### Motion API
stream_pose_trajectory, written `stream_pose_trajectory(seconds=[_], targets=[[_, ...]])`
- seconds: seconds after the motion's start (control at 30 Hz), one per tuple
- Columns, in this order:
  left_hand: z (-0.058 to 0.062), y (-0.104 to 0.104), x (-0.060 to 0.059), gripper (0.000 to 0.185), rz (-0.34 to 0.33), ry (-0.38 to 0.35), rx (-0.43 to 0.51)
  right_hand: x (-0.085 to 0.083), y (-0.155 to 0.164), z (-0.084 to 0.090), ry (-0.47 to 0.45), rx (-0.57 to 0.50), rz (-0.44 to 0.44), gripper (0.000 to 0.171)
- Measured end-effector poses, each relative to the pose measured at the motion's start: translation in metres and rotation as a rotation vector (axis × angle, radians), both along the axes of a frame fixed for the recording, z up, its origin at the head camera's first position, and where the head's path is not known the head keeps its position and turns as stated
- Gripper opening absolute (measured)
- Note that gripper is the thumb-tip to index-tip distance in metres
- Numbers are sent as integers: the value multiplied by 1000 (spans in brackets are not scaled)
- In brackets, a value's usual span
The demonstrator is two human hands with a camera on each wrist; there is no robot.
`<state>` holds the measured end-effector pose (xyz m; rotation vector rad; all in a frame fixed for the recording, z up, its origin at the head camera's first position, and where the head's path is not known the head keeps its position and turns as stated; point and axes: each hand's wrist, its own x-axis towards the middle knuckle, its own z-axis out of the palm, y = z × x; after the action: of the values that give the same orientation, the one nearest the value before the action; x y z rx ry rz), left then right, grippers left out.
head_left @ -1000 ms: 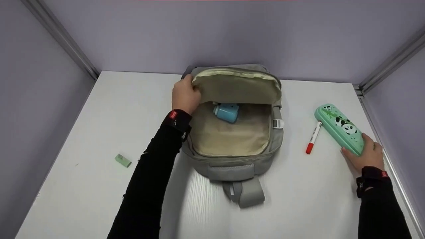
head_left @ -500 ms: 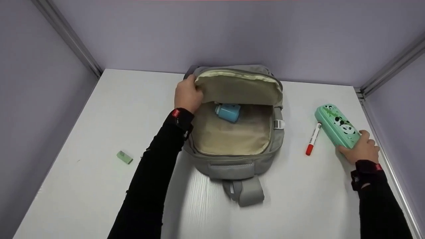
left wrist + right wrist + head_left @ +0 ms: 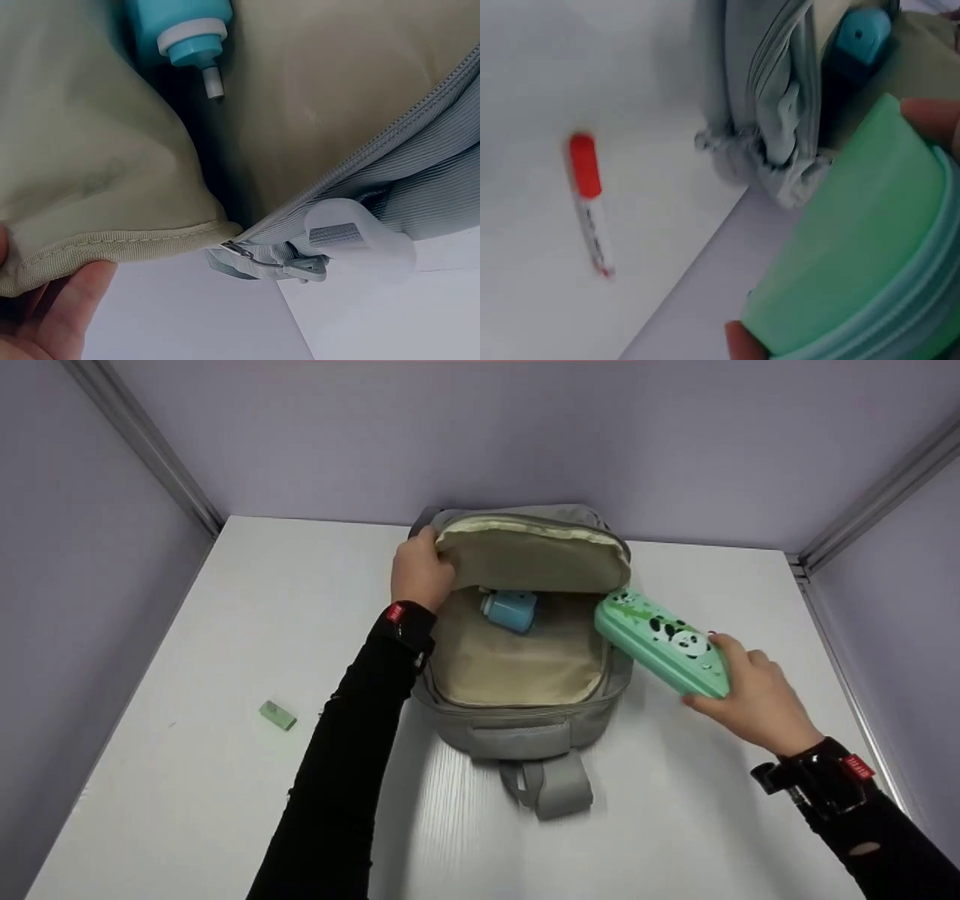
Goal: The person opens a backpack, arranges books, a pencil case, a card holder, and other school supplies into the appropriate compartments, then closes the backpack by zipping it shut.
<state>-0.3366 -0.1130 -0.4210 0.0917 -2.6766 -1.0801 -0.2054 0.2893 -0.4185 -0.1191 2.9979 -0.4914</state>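
Now lifted: green panda pencil case (image 3: 661,643) over the right rim of the open grey backpack (image 3: 525,720).

Gripped at its near end by the right hand (image 3: 754,701), fingers curled round it, angled toward the opening; off the bench (image 3: 187,660) now, where a second ago it lay by the red marker (image 3: 587,196). Flap (image 3: 534,553) pinched and held up by the left hand (image 3: 420,570), fingers (image 3: 67,311) under the hem, keeping the mouth wide. Blue bottle (image 3: 511,609) inside; green eraser (image 3: 277,715) well apart at left.
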Motion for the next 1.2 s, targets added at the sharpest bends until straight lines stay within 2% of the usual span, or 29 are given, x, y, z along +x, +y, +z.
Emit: stream_pose_trajectory(seconds=[0.1, 0.2, 0.37, 0.6, 0.7, 0.83, 0.93, 1.07, 1.2], targets=[[0, 0, -1, 16, 6, -4, 2, 2, -27, -5, -41, 7, 19, 85], [-1, 0, 0, 16, 9, -9, 10, -3, -54, -13, -64, 25, 20, 83], [-2, 1, 2, 16, 6, -17, 15, -24, -93, -24, -98, 43, 0, 86], [-2, 2, 3, 12, -10, -4, 12, -54, -137, -27, -142, 26, -5, 86], [-2, 3, 4, 14, -17, -6, 14, -67, -152, -30, -154, 57, 3, 89], [-4, 4, 6, 15, -10, -8, 26, -88, -153, -43, -166, 78, 23, 97], [-4, 6, 7, 13, -12, -10, 31, -98, -143, -56, -167, 25, 41, 101], [-3, 7, 7, 14, -26, -8, 30, -99, -130, -63, -159, -58, 83, 102], [-4, 6, 9, 15, -32, -11, 45, -96, -115, -55, -141, -191, 163, 90]])
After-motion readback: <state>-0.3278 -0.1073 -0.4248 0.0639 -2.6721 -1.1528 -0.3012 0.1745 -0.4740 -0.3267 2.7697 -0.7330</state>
